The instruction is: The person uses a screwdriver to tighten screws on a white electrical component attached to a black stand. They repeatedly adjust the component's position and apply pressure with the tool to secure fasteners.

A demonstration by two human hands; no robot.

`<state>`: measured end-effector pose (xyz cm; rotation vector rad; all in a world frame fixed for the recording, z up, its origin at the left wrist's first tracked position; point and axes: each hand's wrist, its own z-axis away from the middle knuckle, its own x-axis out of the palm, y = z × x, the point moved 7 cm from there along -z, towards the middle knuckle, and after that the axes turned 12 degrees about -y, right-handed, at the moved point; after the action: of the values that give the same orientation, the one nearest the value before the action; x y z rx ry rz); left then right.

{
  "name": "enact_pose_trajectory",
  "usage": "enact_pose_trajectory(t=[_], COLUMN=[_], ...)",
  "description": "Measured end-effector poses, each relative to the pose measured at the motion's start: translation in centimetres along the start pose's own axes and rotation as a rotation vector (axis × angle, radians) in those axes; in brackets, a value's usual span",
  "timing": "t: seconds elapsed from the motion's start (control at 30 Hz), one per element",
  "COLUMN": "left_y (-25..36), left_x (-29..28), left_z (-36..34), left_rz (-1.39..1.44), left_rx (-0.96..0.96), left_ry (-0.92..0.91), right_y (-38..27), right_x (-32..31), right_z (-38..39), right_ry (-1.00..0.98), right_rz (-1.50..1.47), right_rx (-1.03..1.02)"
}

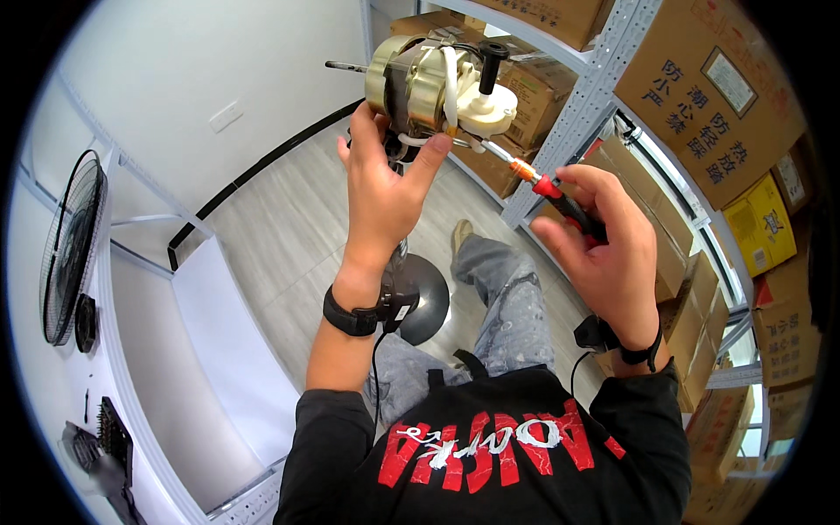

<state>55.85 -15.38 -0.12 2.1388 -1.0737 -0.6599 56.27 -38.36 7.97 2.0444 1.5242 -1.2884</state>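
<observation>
My left hand [385, 184] grips a brass-coloured fan motor [398, 74] from below, thumb against its front casing. The motor carries a cream gearbox [479, 109] with a black knob on top and a white cable, and its shaft points left. It sits on a metal stand with a round dark base [424, 297]. My right hand [612, 241] holds a red-and-black screwdriver [551, 192] with an orange collar, its metal end reaching toward the underside of the gearbox; the exact contact point is too small to tell.
Metal shelving [604, 66] with cardboard boxes [709, 83] and a yellow carton [758, 223] lines the right. A white shelf at left bears a fan grille [74, 245], an open black case [114, 437] and small parts. My legs and foot are on the tiled floor [302, 201] below.
</observation>
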Motion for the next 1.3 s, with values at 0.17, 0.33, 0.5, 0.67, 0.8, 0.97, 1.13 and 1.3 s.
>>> enact_pose_trajectory(t=[0.17,0.33,0.5,0.67,0.8,0.97,1.13,1.3], left_y=[-0.1,-0.3,-0.5,-0.4,-0.5,-0.5,-0.6,-0.9], left_x=[0.1,0.0,-0.1,-0.1,0.0,-0.3,-0.4,-0.4], left_z=[-0.1,-0.1,-0.1,-0.1,0.0,-0.1,-0.3,-0.1], left_rz=[0.001,0.027,0.019,0.008,-0.01,0.018,0.056,0.018], left_rx=[0.004,0.005,0.002,0.019,0.044,0.031,0.036,0.06], left_ry=[-0.006,0.005,-0.011,-0.018,-0.02,-0.069,-0.092,-0.106], right_y=[1.2,0.0,-1.9,-2.6,-2.7,-2.7,-2.7,-2.1], right_x=[0.1,0.1,0.0,-0.6,-1.1,-0.7,-0.2,-0.5], right_z=[0.7,0.3,-0.1,0.0,-0.3,-0.2,0.0,-0.2], right_ry=[-0.003,0.047,0.031,-0.009,-0.034,-0.057,-0.06,-0.115], right_rz=[0.023,0.192,0.094,0.196,0.175,0.166,0.23,0.179], right_rx=[-0.004,-0.152,-0.101,-0.186,-0.175,-0.139,-0.141,-0.104])
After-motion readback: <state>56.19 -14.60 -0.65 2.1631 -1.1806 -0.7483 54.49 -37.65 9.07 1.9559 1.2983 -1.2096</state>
